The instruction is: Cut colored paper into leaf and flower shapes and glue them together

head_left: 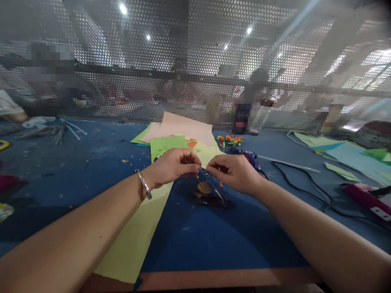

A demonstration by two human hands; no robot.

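Note:
My left hand point(180, 163) and my right hand point(233, 171) are raised over the blue table, fingertips pinched close together. Whatever lies between the fingertips is too small to make out. Just below them are a thin blue stick-like tool point(214, 186) with a pale tip, a round wooden disc point(204, 187) and a dark, slender tool point(210, 200). Light green and yellow paper point(143, 244) runs beneath my left forearm. Past my hands lie pink paper point(186, 128) and a bright green sheet point(166, 143) with orange cut pieces.
Near my right hand are a blue glue gun point(246, 154), a clear glue stick point(293, 164) and a black cord point(308, 191). Orange and green scraps point(233, 140) sit behind. A glass bottle point(262, 116) stands by the perforated metal screen point(183, 61). Coloured papers point(351, 156) lie right.

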